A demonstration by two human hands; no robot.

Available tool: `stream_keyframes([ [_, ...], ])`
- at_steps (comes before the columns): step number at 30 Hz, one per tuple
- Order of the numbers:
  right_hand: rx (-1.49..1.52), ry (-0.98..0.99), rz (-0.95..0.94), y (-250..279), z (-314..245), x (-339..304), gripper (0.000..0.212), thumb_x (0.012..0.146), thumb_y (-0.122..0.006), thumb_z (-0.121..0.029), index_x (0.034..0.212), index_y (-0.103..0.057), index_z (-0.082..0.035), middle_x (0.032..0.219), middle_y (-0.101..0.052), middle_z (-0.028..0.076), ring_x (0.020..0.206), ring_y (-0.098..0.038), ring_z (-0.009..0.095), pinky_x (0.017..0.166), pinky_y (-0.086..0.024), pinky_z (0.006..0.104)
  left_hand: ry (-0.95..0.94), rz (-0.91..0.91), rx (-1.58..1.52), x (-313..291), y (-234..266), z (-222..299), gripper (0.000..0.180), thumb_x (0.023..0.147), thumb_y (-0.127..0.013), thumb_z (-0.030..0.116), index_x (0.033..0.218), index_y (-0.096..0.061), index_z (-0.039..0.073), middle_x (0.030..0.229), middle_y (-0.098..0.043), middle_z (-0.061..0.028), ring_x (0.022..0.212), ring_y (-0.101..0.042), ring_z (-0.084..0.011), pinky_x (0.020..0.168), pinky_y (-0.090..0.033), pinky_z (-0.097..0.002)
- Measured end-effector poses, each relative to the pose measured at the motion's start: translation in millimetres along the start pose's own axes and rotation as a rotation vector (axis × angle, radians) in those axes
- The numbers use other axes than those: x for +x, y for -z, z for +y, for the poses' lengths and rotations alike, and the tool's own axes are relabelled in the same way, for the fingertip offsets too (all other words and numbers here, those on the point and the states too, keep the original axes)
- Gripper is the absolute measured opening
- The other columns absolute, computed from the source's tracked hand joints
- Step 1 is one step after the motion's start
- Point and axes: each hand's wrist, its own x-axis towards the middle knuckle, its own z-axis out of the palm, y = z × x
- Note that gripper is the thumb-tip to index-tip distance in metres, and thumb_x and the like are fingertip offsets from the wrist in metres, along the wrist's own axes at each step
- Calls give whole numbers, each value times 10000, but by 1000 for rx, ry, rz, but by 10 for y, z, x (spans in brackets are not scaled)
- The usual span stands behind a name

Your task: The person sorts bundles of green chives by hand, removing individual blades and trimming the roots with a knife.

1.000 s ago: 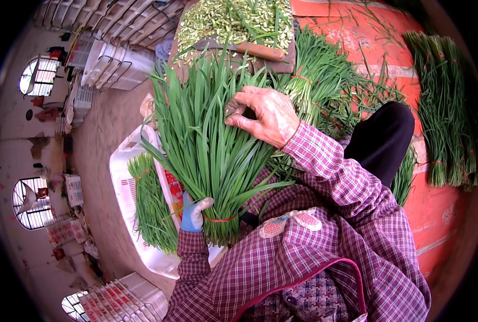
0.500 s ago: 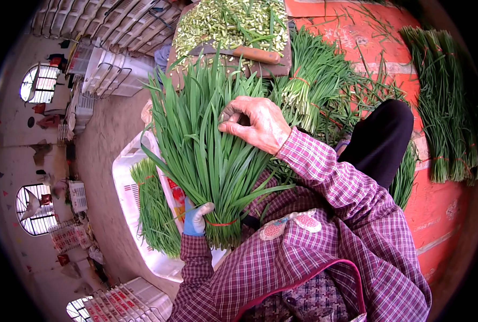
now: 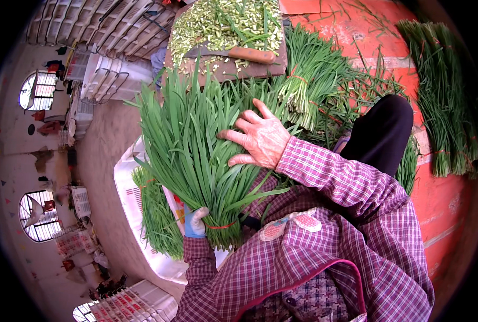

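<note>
Right hand [image 3: 257, 138] has gone from a pinch to a wide splay since the last frame, fingertips down on the leaves and not gripping anything that I can see. Big bunch [image 3: 190, 145] has spread a bit further left too. It's right in front of my lap, leaf tips pointing away toward the board [image 3: 212, 74], cut ends toward me, with a red band [image 3: 221, 226] near the bottom. Left hand [image 3: 195, 221], in a blue and white glove, is clamped on the stems just beside that band, thumb on top; can't see the other fingers. White crate [image 3: 166, 271] sits on my left, partly behind the bunch, with more greens [image 3: 161, 220] inside. Wooden-handled knife [image 3: 249, 55] is lying on the board by a pile of chopped bits [image 3: 228, 21]. Tied bundle [image 3: 303, 86] just right of that, and more bundles [image 3: 445, 107] off on the far right.
</note>
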Motion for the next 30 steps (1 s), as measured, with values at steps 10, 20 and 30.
stream_keyframes([
  [10,80,-80,-17,-115,-37,-732,298,875,-591,-454,1015,-631,-195,750,-558,24,749,-553,218,875,-413,430,-129,91,23,-146,-517,348,753,666,-675,123,1362,-399,39,1083,-586,-75,928,-599,-205,818,-529,-354],
  [20,162,40,245,650,-356,19,257,798,-665,-285,1022,-619,-167,1043,-565,17,1111,-515,234,1054,-341,534,-99,2,93,-66,-322,197,728,671,-643,35,1364,-420,9,1003,-598,-33,752,-567,-121,679,-495,-253],
  [30,99,-24,-98,-131,-454,-338,461,805,-642,-497,1206,-613,-270,865,-495,41,906,-519,230,1080,-294,583,-102,61,-46,-233,-790,449,788,655,-642,36,1396,-376,19,1146,-572,-68,931,-590,-181,819,-509,-293],
])
